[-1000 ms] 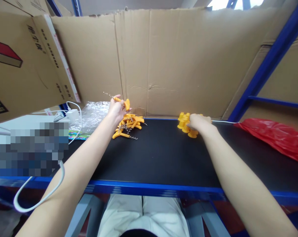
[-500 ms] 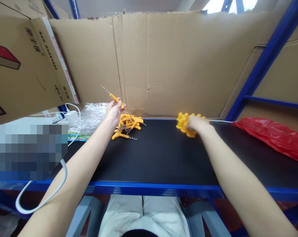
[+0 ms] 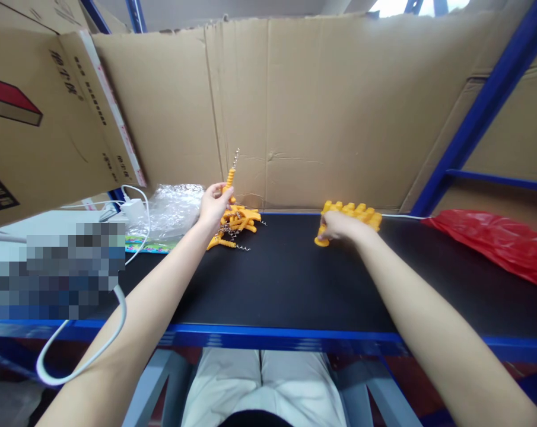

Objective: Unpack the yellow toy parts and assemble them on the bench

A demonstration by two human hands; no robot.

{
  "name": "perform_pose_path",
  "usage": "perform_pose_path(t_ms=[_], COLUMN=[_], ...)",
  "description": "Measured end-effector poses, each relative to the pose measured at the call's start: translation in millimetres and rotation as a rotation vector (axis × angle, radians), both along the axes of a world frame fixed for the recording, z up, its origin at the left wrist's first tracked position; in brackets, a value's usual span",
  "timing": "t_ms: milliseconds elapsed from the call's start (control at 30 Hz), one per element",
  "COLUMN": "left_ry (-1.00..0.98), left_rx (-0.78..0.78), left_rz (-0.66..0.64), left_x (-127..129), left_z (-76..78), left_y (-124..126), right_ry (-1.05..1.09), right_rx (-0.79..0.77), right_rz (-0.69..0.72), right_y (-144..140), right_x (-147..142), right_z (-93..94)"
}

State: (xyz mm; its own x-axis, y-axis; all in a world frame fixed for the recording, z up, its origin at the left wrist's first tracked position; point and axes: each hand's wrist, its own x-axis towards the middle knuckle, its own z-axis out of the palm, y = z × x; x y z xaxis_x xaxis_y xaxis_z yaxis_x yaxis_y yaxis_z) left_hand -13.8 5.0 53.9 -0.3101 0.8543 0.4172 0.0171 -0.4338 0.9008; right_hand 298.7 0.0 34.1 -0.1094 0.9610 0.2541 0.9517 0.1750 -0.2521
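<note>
My left hand (image 3: 213, 204) holds an orange ribbed corkscrew piece (image 3: 230, 176) upright, its metal spiral pointing up, just above a pile of the same orange corkscrew pieces (image 3: 235, 225) on the black shelf mat (image 3: 290, 279). My right hand (image 3: 338, 226) grips one orange plastic base (image 3: 321, 239) that touches the mat, pulled a little to the left of a cluster of like orange bases (image 3: 355, 212) by the cardboard back wall.
Cardboard sheets (image 3: 321, 107) wall the back. A red plastic bag (image 3: 495, 246) lies at the right. Clear bubble wrap (image 3: 172, 207), a white charger with cable (image 3: 130, 209) and a cardboard box (image 3: 37, 118) sit at the left. A blue shelf edge (image 3: 272, 338) runs along the front.
My left hand turned the corkscrew piece from pointing left to upright. My right hand drew one orange base leftward out of the cluster.
</note>
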Motion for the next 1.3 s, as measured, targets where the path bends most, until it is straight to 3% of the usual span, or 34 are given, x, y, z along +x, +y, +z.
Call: perform_pose_path(t_ms=[133,267,367,567,1000,1300], left_ry=[0.392,0.997,1.21,1.279,1.329,1.269], left_rx=[0.059,0.202,0.223,0.183,0.199,0.331], left_rz=[0.122,0.193,0.214,0.2,0.156,0.13], left_x=[2,5,7,7,11,14], left_z=[-21.3,-34.4,-37.7,-41.0,-40.3,-40.1], left_y=[-2,-10,-14,-14,-17,-22], right_ry=[-0.059,-0.075,-0.051,-0.153,-0.095,-0.045], right_rx=[-0.211,-0.098,-0.011,0.137,0.262,0.417], right_rz=[0.03,0.073,0.12,0.268,0.238,0.552], right_y=[-4,-13,-18,-12,-6,-16], right_x=[-16,-31,-39,-43,-43,-60], right_z=[2.0,5.2,5.3,-3.5,-13.7,-16.5])
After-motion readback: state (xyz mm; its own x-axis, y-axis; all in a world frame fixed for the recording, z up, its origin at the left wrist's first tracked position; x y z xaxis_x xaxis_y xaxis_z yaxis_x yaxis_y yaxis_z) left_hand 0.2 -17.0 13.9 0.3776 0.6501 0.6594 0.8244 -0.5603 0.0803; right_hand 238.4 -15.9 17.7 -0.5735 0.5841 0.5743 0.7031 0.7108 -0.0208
